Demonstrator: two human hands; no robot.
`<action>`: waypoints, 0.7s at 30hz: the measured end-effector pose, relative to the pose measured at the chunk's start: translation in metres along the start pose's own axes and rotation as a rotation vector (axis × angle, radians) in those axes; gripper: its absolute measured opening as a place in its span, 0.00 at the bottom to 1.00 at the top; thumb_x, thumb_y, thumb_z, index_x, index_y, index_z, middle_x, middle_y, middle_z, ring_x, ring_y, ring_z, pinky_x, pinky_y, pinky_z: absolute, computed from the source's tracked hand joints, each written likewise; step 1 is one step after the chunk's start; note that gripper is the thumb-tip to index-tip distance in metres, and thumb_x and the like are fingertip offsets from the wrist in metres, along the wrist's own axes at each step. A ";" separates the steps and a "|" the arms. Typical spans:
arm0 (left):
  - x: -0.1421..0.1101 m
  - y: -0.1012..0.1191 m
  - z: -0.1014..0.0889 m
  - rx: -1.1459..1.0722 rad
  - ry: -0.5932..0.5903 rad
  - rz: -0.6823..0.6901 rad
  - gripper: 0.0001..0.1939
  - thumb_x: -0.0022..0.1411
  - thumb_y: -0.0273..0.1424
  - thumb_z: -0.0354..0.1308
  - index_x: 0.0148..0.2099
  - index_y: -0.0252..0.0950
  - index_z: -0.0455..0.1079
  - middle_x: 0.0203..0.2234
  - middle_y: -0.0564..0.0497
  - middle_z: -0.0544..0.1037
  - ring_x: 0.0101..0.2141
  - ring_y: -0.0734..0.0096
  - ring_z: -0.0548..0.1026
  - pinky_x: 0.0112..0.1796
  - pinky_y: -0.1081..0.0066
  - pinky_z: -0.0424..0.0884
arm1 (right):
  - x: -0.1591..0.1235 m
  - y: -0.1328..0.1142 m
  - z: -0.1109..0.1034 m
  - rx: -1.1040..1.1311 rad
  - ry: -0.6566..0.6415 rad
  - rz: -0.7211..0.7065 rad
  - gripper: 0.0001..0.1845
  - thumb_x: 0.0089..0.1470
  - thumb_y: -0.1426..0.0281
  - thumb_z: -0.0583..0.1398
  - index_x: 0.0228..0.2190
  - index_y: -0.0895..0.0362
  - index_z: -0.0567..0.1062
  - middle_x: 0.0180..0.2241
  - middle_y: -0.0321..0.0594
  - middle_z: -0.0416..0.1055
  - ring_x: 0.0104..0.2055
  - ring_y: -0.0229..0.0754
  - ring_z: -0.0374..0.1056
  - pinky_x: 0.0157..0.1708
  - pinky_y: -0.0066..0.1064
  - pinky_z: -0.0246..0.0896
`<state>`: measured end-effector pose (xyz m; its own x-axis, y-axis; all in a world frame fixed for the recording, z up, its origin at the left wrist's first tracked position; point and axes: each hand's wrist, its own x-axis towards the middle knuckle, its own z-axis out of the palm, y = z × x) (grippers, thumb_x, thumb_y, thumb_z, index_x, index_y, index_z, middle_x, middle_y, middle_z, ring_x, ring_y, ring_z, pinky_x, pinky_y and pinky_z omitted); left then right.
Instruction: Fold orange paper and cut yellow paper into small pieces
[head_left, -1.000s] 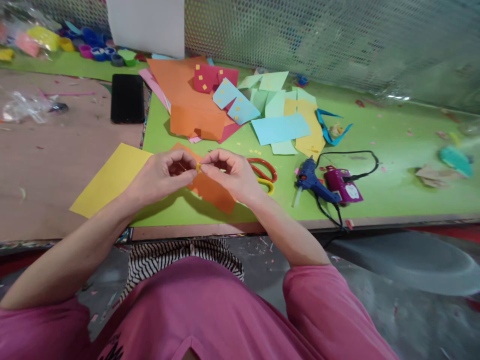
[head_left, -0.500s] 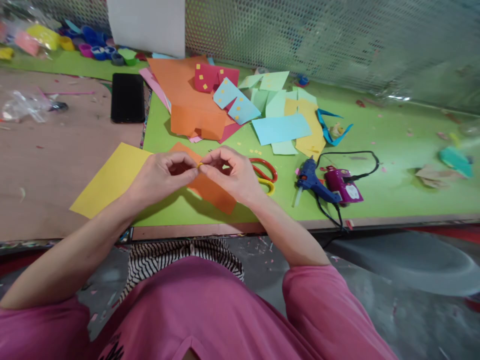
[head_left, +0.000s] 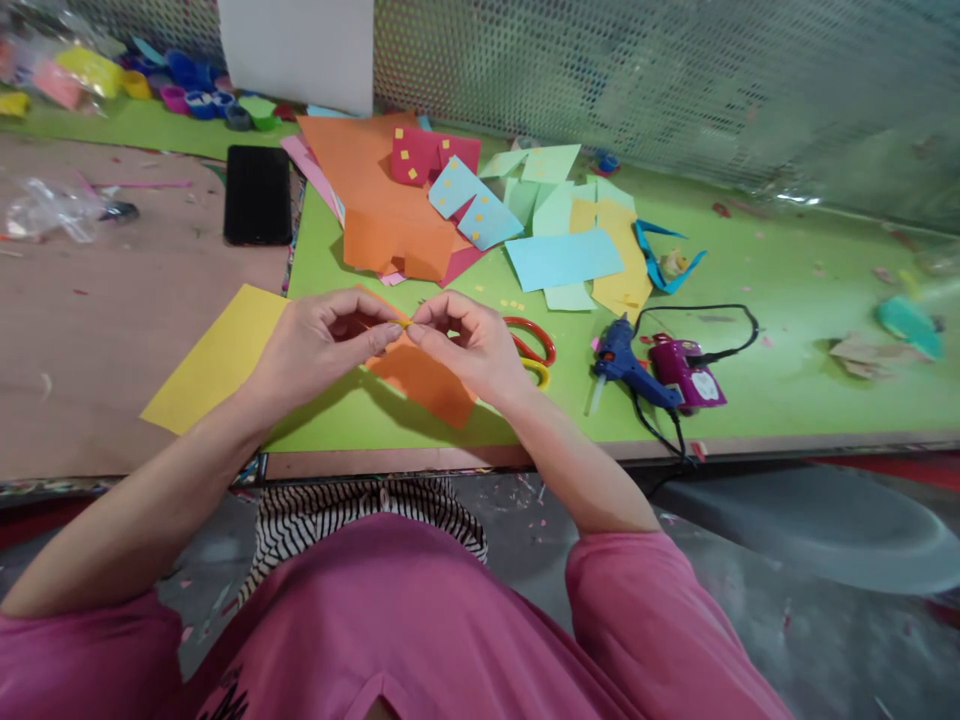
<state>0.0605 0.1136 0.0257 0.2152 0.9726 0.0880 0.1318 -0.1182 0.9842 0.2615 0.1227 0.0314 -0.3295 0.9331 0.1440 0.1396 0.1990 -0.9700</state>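
Observation:
My left hand [head_left: 319, 340] and my right hand [head_left: 469, 345] meet fingertip to fingertip above the green mat [head_left: 750, 380]. Both pinch a tiny yellow paper piece [head_left: 405, 324] between thumb and forefinger. Under them lies an orange paper piece [head_left: 424, 385]. A yellow sheet [head_left: 210, 365] lies partly beneath my left wrist. Red-and-yellow scissors [head_left: 534, 352] sit just right of my right hand.
A blue glue gun [head_left: 626, 365] with a purple plug [head_left: 682, 372] and black cord lies at the right. Coloured paper sheets [head_left: 465, 215] are piled behind. A black phone [head_left: 257, 195] rests on the wooden table [head_left: 97, 320]. Coloured tape rolls [head_left: 195, 100] stand at the back left.
My fingers have shifted slightly on the yellow piece, and my left forefinger now stretches further toward the right hand. Both hands stay in the same spot.

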 end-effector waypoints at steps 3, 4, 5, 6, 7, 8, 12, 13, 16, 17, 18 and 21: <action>0.002 -0.001 -0.001 -0.082 -0.016 -0.031 0.09 0.58 0.41 0.71 0.35 0.42 0.80 0.28 0.52 0.82 0.28 0.69 0.78 0.30 0.69 0.75 | -0.001 0.001 -0.001 0.008 -0.012 0.003 0.12 0.54 0.61 0.68 0.33 0.56 0.75 0.33 0.33 0.72 0.30 0.32 0.61 0.29 0.28 0.58; 0.002 -0.001 -0.001 -0.103 -0.024 -0.043 0.09 0.58 0.41 0.71 0.35 0.42 0.80 0.27 0.52 0.81 0.27 0.69 0.78 0.29 0.68 0.75 | -0.002 0.001 -0.001 0.009 -0.012 -0.003 0.12 0.54 0.61 0.68 0.34 0.56 0.76 0.34 0.34 0.72 0.30 0.32 0.61 0.30 0.28 0.58; 0.003 -0.002 -0.002 -0.117 -0.031 -0.054 0.09 0.58 0.41 0.71 0.34 0.43 0.80 0.27 0.52 0.81 0.27 0.68 0.78 0.28 0.68 0.75 | -0.002 0.001 -0.001 0.008 -0.011 -0.011 0.11 0.55 0.62 0.68 0.35 0.56 0.76 0.35 0.34 0.73 0.30 0.32 0.61 0.30 0.28 0.58; 0.003 -0.002 -0.002 -0.124 -0.035 -0.061 0.08 0.58 0.41 0.71 0.34 0.44 0.80 0.27 0.52 0.81 0.27 0.68 0.79 0.28 0.68 0.75 | -0.002 0.001 -0.001 0.008 -0.008 -0.023 0.10 0.55 0.63 0.68 0.35 0.56 0.77 0.35 0.35 0.73 0.31 0.33 0.62 0.31 0.28 0.59; 0.004 -0.003 -0.003 -0.128 -0.036 -0.065 0.09 0.58 0.42 0.71 0.34 0.44 0.80 0.27 0.52 0.82 0.28 0.67 0.79 0.27 0.68 0.74 | -0.001 0.000 -0.001 0.009 -0.005 -0.034 0.09 0.56 0.64 0.67 0.34 0.56 0.77 0.35 0.35 0.74 0.31 0.33 0.63 0.31 0.28 0.60; 0.004 -0.004 -0.003 -0.130 -0.038 -0.066 0.09 0.58 0.42 0.71 0.34 0.43 0.80 0.27 0.52 0.82 0.28 0.68 0.79 0.27 0.68 0.74 | -0.001 0.000 -0.001 0.012 -0.005 -0.043 0.08 0.56 0.64 0.67 0.34 0.56 0.77 0.35 0.35 0.74 0.32 0.33 0.64 0.32 0.28 0.60; 0.003 -0.005 -0.004 -0.147 -0.058 -0.079 0.10 0.59 0.41 0.70 0.35 0.40 0.80 0.28 0.52 0.82 0.28 0.69 0.80 0.28 0.70 0.74 | 0.000 0.000 -0.001 0.025 -0.005 -0.041 0.10 0.56 0.62 0.67 0.33 0.56 0.78 0.33 0.34 0.75 0.32 0.33 0.65 0.33 0.28 0.62; 0.003 -0.005 -0.004 -0.150 -0.062 -0.083 0.10 0.59 0.40 0.70 0.35 0.40 0.80 0.28 0.52 0.82 0.28 0.70 0.80 0.28 0.71 0.74 | 0.000 0.000 -0.001 0.023 -0.003 -0.032 0.11 0.56 0.61 0.68 0.33 0.56 0.78 0.33 0.35 0.75 0.32 0.33 0.65 0.33 0.28 0.62; 0.003 -0.004 -0.004 -0.157 -0.057 -0.093 0.09 0.59 0.40 0.71 0.35 0.41 0.80 0.27 0.53 0.82 0.28 0.69 0.79 0.28 0.71 0.73 | -0.001 -0.001 -0.001 0.012 0.007 -0.005 0.14 0.56 0.58 0.68 0.33 0.56 0.79 0.33 0.35 0.76 0.32 0.34 0.66 0.32 0.27 0.62; 0.003 -0.004 -0.004 -0.158 -0.056 -0.097 0.09 0.58 0.40 0.71 0.35 0.41 0.80 0.27 0.53 0.82 0.28 0.69 0.79 0.28 0.71 0.73 | -0.001 -0.002 -0.001 0.014 0.010 -0.002 0.14 0.56 0.58 0.68 0.32 0.56 0.79 0.32 0.35 0.76 0.32 0.34 0.65 0.31 0.27 0.61; 0.003 -0.003 -0.003 -0.158 -0.055 -0.100 0.10 0.58 0.40 0.71 0.34 0.41 0.80 0.27 0.53 0.82 0.28 0.69 0.80 0.28 0.71 0.73 | -0.001 -0.002 -0.001 0.020 0.011 0.000 0.14 0.56 0.58 0.68 0.32 0.56 0.79 0.32 0.34 0.75 0.32 0.33 0.65 0.31 0.27 0.61; 0.003 -0.002 -0.003 -0.148 -0.050 -0.096 0.10 0.58 0.41 0.71 0.35 0.40 0.80 0.27 0.53 0.82 0.28 0.69 0.79 0.28 0.71 0.73 | -0.001 -0.003 -0.002 0.043 0.010 0.016 0.14 0.55 0.58 0.69 0.31 0.56 0.79 0.30 0.33 0.74 0.30 0.32 0.63 0.30 0.26 0.59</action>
<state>0.0578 0.1170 0.0244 0.2572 0.9663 -0.0114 0.0105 0.0090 0.9999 0.2628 0.1216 0.0347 -0.3181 0.9391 0.1298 0.1042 0.1707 -0.9798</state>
